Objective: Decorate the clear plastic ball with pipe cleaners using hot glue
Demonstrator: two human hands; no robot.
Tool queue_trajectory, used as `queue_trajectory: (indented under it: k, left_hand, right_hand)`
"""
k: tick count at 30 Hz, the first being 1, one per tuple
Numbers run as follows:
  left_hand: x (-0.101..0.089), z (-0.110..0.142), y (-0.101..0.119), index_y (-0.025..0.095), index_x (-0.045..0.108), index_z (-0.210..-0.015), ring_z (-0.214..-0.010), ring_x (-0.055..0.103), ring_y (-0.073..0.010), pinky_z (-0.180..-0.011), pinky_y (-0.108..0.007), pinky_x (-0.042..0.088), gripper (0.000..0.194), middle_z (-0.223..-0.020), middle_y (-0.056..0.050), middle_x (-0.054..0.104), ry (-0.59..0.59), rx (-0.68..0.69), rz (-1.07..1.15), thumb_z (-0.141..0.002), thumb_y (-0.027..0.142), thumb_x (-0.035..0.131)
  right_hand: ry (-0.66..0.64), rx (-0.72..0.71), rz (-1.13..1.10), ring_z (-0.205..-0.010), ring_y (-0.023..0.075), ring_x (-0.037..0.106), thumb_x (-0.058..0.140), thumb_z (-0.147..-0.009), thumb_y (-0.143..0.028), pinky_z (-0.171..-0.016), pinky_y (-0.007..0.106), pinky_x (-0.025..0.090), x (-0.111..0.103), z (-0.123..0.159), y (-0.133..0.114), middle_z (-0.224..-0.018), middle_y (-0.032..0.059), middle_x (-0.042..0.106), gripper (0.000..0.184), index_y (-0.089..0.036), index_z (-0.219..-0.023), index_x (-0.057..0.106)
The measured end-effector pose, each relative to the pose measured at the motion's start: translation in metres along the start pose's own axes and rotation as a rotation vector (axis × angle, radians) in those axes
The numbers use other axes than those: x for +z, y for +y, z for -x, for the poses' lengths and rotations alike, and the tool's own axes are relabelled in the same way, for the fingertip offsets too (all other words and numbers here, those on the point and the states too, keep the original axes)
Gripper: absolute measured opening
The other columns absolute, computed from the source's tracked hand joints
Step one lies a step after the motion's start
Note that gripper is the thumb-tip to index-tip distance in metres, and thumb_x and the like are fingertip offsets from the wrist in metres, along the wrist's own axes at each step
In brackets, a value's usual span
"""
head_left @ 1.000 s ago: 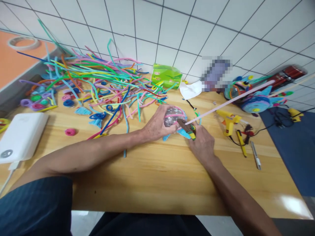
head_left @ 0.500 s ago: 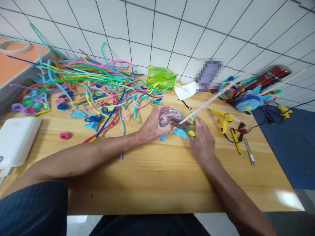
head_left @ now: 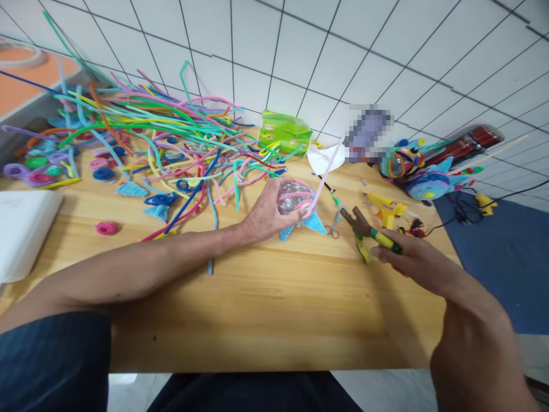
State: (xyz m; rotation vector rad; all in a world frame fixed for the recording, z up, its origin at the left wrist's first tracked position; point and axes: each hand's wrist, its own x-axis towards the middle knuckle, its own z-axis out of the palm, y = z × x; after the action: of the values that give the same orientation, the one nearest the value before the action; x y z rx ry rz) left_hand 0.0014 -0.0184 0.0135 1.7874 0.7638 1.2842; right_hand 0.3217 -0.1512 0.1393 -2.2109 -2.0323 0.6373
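Note:
My left hand (head_left: 272, 212) grips a clear plastic ball (head_left: 288, 201) with pink pipe cleaner around it; its fingers curl over the top and the thumb presses near the front. A pink pipe cleaner (head_left: 322, 186) sticks up from the ball toward the wall. Light-blue fuzzy fin shapes (head_left: 314, 223) show below the ball. Off to the right, my right hand (head_left: 398, 252) holds pliers (head_left: 360, 224) by a yellow-green handle, their rusty jaws apart and away from the ball. Small scissors (head_left: 332, 230) lie between the ball and the pliers.
Many coloured pipe cleaners (head_left: 150, 126) are heaped at the back left. A green packet (head_left: 285, 133) stands by the tiled wall. At right lie a yellow glue gun (head_left: 388, 209), a finished fuzzy figure (head_left: 429, 182) and a red flask (head_left: 476, 143). A white box (head_left: 30, 229) sits at left.
The pliers have come off the pink pipe cleaner and moved right with my right hand, their jaws opening. My left hand still holds the ball. Scissors now show beside it.

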Motion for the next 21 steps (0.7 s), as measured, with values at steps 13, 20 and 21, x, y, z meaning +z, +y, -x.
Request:
queue_trajectory:
  k: [13, 20, 21]
  left_hand:
    - [-0.007, -0.001, 0.003, 0.023, 0.054, -0.14, -0.129, 0.068, -0.0308, -0.114, -0.055, 0.06, 0.062, -0.137, -0.014, 0.068, -0.065, 0.031, -0.058, -0.086, 0.033, 0.085]
    - [-0.005, -0.001, -0.002, 0.023, 0.054, -0.14, -0.13, 0.069, -0.0309, -0.115, -0.053, 0.059, 0.064, -0.137, -0.014, 0.068, -0.108, 0.106, -0.066, -0.084, 0.034, 0.084]
    - [-0.005, -0.002, -0.001, 0.022, 0.055, -0.14, -0.13, 0.069, -0.0311, -0.114, -0.052, 0.059, 0.064, -0.137, -0.014, 0.067, -0.108, 0.11, -0.065, -0.084, 0.034, 0.084]
  right_hand:
    - [0.029, 0.065, -0.176, -0.059, 0.0202, 0.067, 0.062, -0.095, -0.067, -0.053, 0.031, 0.05, 0.045, 0.0, 0.029, -0.064, 0.0034, 0.072, 0.048, -0.025, -0.072, 0.072]
    - [0.229, -0.058, -0.515, -0.087, 0.0219, 0.075, 0.08, -0.088, -0.054, -0.076, 0.036, 0.062, 0.045, -0.029, -0.025, -0.103, 0.0066, 0.082, 0.05, -0.024, -0.127, 0.083]
    - [0.198, -0.08, -0.624, -0.082, 0.0196, 0.073, 0.081, -0.088, -0.055, -0.072, 0.034, 0.061, 0.046, -0.039, -0.038, -0.104, 0.0059, 0.081, 0.054, -0.024, -0.132, 0.081]
